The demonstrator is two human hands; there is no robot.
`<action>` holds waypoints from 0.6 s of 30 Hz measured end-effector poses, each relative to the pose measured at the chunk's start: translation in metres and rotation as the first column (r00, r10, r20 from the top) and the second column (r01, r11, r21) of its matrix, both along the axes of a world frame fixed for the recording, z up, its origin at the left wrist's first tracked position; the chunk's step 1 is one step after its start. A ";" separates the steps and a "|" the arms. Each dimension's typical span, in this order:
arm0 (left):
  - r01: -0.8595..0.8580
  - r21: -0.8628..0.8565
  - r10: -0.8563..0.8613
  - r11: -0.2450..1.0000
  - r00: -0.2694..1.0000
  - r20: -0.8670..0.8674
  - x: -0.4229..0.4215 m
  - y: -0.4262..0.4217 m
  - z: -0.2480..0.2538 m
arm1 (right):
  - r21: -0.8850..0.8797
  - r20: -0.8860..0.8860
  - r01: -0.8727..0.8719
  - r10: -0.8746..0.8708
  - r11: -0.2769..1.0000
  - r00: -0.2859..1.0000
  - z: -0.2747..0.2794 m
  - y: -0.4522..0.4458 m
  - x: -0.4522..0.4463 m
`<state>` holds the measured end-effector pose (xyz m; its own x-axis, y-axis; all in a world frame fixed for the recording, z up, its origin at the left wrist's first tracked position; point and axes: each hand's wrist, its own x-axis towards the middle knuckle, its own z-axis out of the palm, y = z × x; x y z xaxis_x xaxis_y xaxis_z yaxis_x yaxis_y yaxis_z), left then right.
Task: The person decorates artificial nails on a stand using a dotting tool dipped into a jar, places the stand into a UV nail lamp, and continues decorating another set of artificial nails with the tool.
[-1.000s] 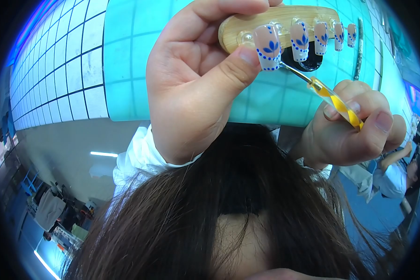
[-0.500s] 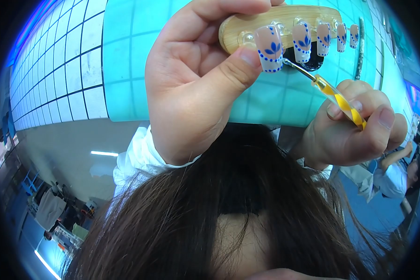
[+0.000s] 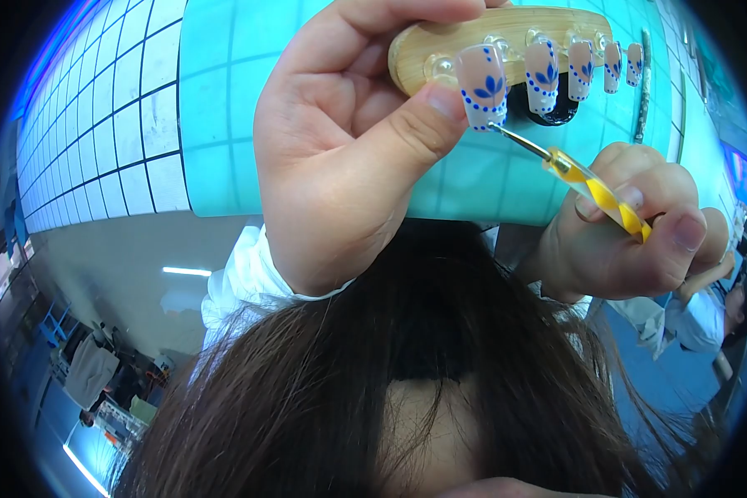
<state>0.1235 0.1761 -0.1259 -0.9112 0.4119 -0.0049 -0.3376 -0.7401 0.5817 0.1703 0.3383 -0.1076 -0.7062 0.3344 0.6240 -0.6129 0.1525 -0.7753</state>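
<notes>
My left hand (image 3: 353,158) grips a wooden nail display stand (image 3: 415,54) by its left end, thumb in front near the largest tip. Several false nails stand on clear mounts along it, with white tips, blue dots and blue leaf shapes. In my right hand (image 3: 639,224) is a dotting tool (image 3: 589,187) with a twisted yellow and clear handle and a thin metal shaft. Its ball end is at the lower edge of the largest false nail (image 3: 481,79); whether it touches I cannot tell. Below the stand, a dark round object (image 3: 548,112) is partly hidden behind the nails.
A turquoise mat (image 3: 220,149) lies over a white tiled surface (image 3: 100,116). A thin rod (image 3: 642,100) rests near the mat's right side. Dark hair (image 3: 307,390) fills the lower middle of the view. Another person (image 3: 697,319) is at the right edge.
The dotting tool's tip has moved left and down, from the right side of the largest nail to its lower edge. The stand has shifted only slightly in my left hand.
</notes>
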 end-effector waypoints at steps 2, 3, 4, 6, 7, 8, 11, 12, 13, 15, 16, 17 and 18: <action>0.004 -0.003 -0.004 1.000 1.000 0.000 0.000 0.000 -0.001 | 0.014 0.007 -0.013 0.013 1.000 1.000 -0.001 0.002 0.001; 0.007 -0.005 -0.007 1.000 1.000 -0.001 -0.001 -0.001 -0.001 | 0.010 0.015 -0.014 0.014 1.000 1.000 -0.001 0.004 0.001; 0.009 -0.006 -0.009 1.000 1.000 -0.002 -0.001 -0.001 -0.002 | 0.006 0.023 -0.016 0.016 1.000 1.000 -0.001 0.005 0.001; 0.013 -0.009 -0.013 1.000 1.000 -0.003 -0.001 0.000 -0.002 | 0.002 0.014 -0.011 0.011 1.000 1.000 -0.002 0.005 0.002; 0.015 -0.010 -0.015 1.000 1.000 -0.005 -0.001 -0.001 -0.002 | -0.002 0.005 -0.005 0.005 1.000 1.000 -0.002 0.006 0.003; 0.017 -0.011 -0.017 1.000 1.000 -0.006 -0.001 -0.001 -0.002 | -0.002 0.004 -0.005 0.005 1.000 1.000 -0.001 0.006 0.003; 0.023 -0.014 -0.023 1.000 1.000 -0.010 -0.001 -0.002 -0.002 | 0.018 0.014 0.005 -0.005 1.000 1.000 0.000 0.008 0.003; 0.024 -0.016 -0.025 1.000 1.000 -0.011 -0.001 -0.003 -0.003 | 0.022 0.027 0.012 -0.013 1.000 1.000 0.000 0.008 0.003; 0.027 -0.016 -0.027 1.000 1.000 -0.012 -0.001 -0.002 -0.003 | 0.026 0.039 0.019 -0.020 0.999 0.999 0.000 0.008 0.003; 0.031 -0.018 -0.031 0.999 0.999 -0.014 -0.001 -0.003 -0.003 | 0.008 0.039 0.020 -0.020 1.000 0.999 0.002 0.004 0.001; 0.033 -0.019 -0.033 0.999 0.999 -0.014 -0.001 -0.003 -0.003 | -0.009 0.038 0.019 -0.019 1.000 0.999 0.003 0.003 0.001; 0.035 -0.021 -0.036 0.999 0.999 -0.015 -0.001 -0.003 -0.003 | -0.010 0.039 0.019 -0.019 1.000 0.999 0.002 0.004 0.001; 0.037 -0.022 -0.038 0.999 0.999 -0.016 0.000 -0.004 -0.003 | 0.008 0.038 0.023 -0.024 1.000 0.999 0.002 0.007 0.002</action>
<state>0.1232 0.1725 -0.1289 -0.8952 0.4456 0.0009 -0.3550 -0.7144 0.6030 0.1719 0.3451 -0.1055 -0.7215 0.3462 0.5996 -0.5792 0.1727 -0.7967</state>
